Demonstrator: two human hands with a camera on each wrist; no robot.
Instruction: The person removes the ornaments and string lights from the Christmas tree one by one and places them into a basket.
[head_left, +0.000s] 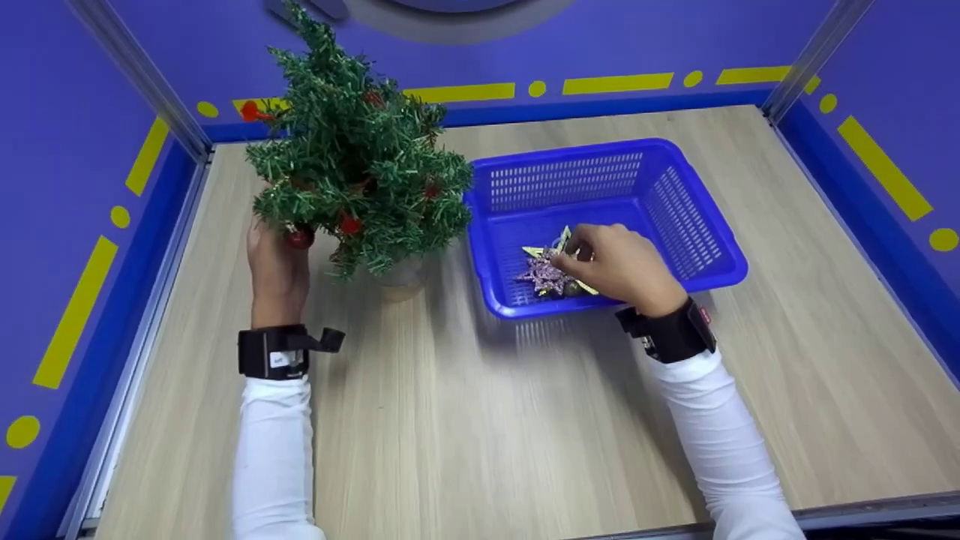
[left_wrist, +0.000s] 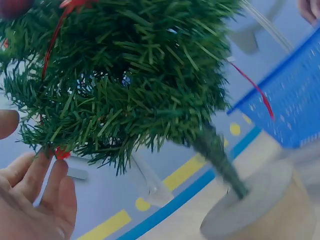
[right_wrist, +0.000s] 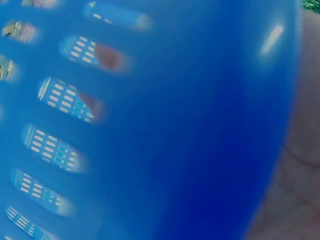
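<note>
My left hand [head_left: 277, 262] is at the lower left branches of a small artificial Christmas tree [head_left: 360, 157], beside a dark red ball ornament [head_left: 300, 238]. In the left wrist view its fingers [left_wrist: 37, 182] are loosely extended under the green branch tips, close to a small red ornament [left_wrist: 62, 153]. My right hand [head_left: 626, 266] reaches into a blue plastic basket [head_left: 705, 225], fingers bent over a pink glittery star [head_left: 546, 274] and yellow star-shaped ornaments [head_left: 534, 251]. Whether its fingertips pinch one I cannot tell; the basket wall [right_wrist: 200, 125] covers most of the right wrist view.
The tree's trunk stands in a round pale base [left_wrist: 250, 200] on the wood-grain table [head_left: 450, 420]. More red ornaments [head_left: 349, 223] hang among the branches. Purple-blue panels [head_left: 487, 67] with yellow markings enclose the back and both sides.
</note>
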